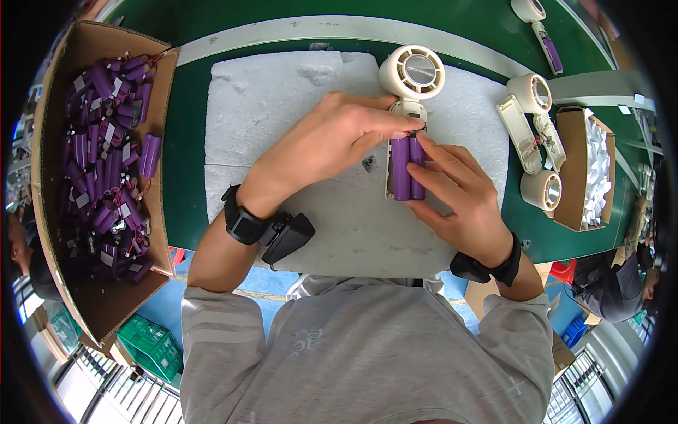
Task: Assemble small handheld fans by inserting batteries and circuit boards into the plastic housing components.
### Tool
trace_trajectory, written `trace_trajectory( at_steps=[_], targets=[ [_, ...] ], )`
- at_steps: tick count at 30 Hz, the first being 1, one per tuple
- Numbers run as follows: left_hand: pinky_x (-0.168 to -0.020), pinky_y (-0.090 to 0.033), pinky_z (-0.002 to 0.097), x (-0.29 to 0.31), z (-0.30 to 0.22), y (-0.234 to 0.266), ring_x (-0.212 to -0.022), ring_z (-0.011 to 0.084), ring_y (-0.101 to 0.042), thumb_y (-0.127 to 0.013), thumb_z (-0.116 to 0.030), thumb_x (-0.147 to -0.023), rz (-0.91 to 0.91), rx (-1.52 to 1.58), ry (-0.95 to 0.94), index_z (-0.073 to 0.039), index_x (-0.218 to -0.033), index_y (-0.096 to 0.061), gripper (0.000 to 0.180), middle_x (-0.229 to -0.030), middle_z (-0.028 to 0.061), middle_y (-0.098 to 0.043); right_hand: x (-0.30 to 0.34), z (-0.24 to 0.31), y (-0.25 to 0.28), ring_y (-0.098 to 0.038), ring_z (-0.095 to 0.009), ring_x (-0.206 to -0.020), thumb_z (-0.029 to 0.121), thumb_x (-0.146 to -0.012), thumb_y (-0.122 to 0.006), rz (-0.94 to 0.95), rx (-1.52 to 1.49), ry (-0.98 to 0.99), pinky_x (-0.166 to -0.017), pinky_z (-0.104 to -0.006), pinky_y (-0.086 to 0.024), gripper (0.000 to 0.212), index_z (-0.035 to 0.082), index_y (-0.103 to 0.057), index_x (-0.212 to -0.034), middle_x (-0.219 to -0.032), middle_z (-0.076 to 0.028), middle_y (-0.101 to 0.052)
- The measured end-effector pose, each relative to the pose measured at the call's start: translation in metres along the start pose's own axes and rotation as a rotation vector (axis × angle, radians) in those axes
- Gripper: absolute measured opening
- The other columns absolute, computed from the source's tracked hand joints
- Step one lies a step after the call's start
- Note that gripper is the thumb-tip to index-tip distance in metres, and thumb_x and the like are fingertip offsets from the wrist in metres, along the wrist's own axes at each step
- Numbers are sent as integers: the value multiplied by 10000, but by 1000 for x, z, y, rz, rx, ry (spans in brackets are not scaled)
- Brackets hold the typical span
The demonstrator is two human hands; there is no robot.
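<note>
A cream handheld fan (412,73) lies on a white foam slab in front of me, its round head pointing away and its handle open. Two purple battery cells (401,169) lie side by side in the handle shell. My left hand (347,128) is closed on the fan's neck, thumb and fingertips at the small dark part just above the cells. From the right, my right hand (459,187) grips the handle, its fingers on the cells and the lower edge. What sits beneath my left fingertips is mostly hidden.
On the left stands a cardboard box (171,106) full of purple wired batteries (106,162). To the right lie two opened fans (531,92) beside a small box of white pieces (597,177). Another fan (545,44) lies far right on the green table (282,15). The foam slab (282,92) lies under my hands.
</note>
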State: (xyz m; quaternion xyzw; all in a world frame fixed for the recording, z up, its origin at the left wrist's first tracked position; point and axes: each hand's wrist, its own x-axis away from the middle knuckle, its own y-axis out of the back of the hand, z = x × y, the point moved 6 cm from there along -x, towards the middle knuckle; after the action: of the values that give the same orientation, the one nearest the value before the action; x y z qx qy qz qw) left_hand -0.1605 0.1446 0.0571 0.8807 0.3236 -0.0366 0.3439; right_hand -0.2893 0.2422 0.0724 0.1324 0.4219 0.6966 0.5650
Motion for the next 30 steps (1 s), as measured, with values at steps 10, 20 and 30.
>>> trace_trajectory(
  at_steps=[10, 20, 30],
  targets=[
    [-955, -506, 349, -1, 9, 0, -814, 281, -690, -652, -58, -862, 10, 83, 120, -111, -1122, -695, 270, -909, 178, -688, -3, -3, -2, -643, -304, -974, 22, -565, -842, -38, -1, -34, -813, -367, -553, 378, 34, -677, -905, -1276, -189, -594],
    [-576, -455, 342, 1, 13, 0, -607, 297, -598, -672, -137, -869, -8, 169, 177, -128, -1083, -717, 219, -824, 175, -672, -1, -8, -5, -642, -249, -977, 8, -607, -850, -78, -80, -70, -787, -328, -577, 434, 70, -456, -779, -1261, -229, -577],
    [-587, -461, 354, 2, 18, -3, -614, 293, -604, -667, -150, -875, -45, 232, 127, -141, -1080, -720, 213, -814, 169, -675, -2, -6, -9, -634, -256, -850, 20, -577, -860, -182, -107, -34, -697, -346, -559, 449, 66, -453, -759, -1217, -212, -577]
  ],
)
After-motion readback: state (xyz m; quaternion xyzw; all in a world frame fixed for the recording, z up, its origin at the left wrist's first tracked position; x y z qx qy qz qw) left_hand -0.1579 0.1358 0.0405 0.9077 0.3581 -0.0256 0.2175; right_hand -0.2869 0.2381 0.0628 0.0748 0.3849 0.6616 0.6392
